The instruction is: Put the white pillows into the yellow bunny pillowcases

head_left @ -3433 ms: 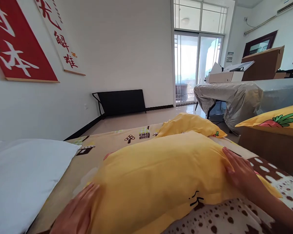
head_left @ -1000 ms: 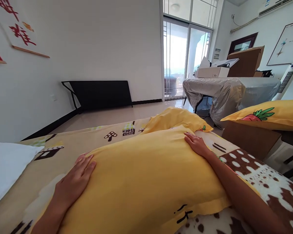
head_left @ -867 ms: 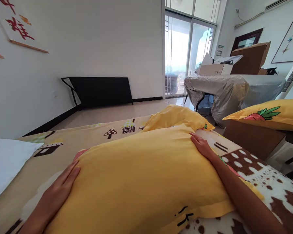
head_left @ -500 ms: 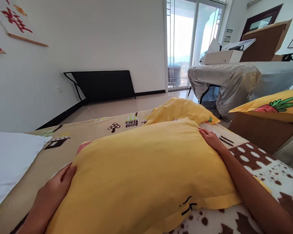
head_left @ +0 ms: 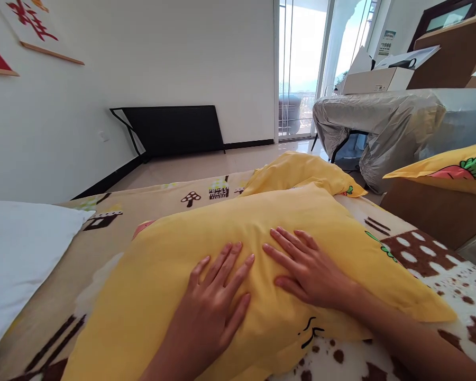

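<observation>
A plump yellow pillow lies on the patterned blanket in front of me. My left hand rests flat on its top near the middle, fingers spread. Just to the right, my right hand also lies on the pillow with its fingers apart, pointing left. Small creases show in the cloth between the two hands. Black line marks and a bit of green leaf print show on the pillowcase.
A white pillow lies at the left. Behind the yellow pillow is a crumpled yellow cloth. Another yellow pillow with a radish print sits on a cardboard box at right. A plastic-covered table bears boxes.
Both hands have moved from the pillow's left and right sides inward onto its top. The right side of the pillowcase now spreads further out, showing green print. The view has shifted slightly.
</observation>
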A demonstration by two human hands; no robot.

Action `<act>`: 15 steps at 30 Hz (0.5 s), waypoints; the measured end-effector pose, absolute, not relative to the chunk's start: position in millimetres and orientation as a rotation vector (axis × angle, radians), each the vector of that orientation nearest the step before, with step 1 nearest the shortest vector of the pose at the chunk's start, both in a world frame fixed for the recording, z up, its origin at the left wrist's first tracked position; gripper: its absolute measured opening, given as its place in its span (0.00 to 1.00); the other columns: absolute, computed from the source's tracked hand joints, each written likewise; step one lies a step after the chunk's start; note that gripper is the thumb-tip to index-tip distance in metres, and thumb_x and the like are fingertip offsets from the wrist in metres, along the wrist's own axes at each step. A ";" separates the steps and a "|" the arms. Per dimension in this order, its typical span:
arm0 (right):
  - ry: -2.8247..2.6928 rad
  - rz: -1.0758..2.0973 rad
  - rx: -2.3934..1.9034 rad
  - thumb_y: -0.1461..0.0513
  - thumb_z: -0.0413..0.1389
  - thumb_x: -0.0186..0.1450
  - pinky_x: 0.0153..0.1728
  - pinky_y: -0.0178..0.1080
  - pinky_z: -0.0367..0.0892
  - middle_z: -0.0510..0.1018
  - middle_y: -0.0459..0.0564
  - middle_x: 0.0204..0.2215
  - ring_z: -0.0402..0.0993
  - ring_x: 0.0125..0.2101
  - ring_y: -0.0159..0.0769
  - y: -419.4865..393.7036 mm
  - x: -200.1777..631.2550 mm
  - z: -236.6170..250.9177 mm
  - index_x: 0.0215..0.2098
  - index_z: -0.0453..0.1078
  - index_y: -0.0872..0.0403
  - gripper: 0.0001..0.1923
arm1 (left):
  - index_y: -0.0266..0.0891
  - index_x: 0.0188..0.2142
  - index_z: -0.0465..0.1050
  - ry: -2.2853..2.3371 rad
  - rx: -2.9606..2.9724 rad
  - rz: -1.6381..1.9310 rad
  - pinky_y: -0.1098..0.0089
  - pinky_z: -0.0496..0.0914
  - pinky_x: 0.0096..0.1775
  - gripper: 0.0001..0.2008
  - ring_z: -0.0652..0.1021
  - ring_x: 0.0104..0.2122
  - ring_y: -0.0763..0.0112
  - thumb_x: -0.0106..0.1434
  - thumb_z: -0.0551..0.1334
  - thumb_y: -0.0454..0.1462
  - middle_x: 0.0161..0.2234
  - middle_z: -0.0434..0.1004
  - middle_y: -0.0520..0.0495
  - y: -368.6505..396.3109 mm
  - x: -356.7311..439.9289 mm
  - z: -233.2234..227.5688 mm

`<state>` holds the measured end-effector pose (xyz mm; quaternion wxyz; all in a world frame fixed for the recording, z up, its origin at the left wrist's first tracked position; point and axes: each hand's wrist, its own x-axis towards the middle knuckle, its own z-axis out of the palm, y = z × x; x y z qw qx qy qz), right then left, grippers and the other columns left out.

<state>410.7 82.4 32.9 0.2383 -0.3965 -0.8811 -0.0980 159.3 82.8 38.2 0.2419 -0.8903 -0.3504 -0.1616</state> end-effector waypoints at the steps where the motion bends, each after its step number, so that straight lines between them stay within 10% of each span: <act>1: -2.422 -0.290 -1.071 0.53 0.46 0.68 0.61 0.51 0.49 0.51 0.54 0.65 0.45 0.65 0.43 84.0 410.3 29.4 0.65 0.53 0.51 0.29 | 0.43 0.64 0.53 -0.947 -2.436 -0.439 0.59 0.53 0.59 0.30 0.61 0.62 0.59 0.63 0.53 0.43 0.64 0.55 0.44 84.0 159.1 37.3; 15: -2.400 -0.503 -1.364 0.52 0.50 0.66 0.59 0.52 0.52 0.50 0.48 0.66 0.50 0.64 0.44 50.5 533.0 -44.8 0.68 0.41 0.41 0.35 | 0.45 0.66 0.45 -1.262 -2.346 -0.553 0.59 0.46 0.64 0.35 0.58 0.63 0.58 0.60 0.54 0.40 0.66 0.51 0.46 37.3 19.2 -25.5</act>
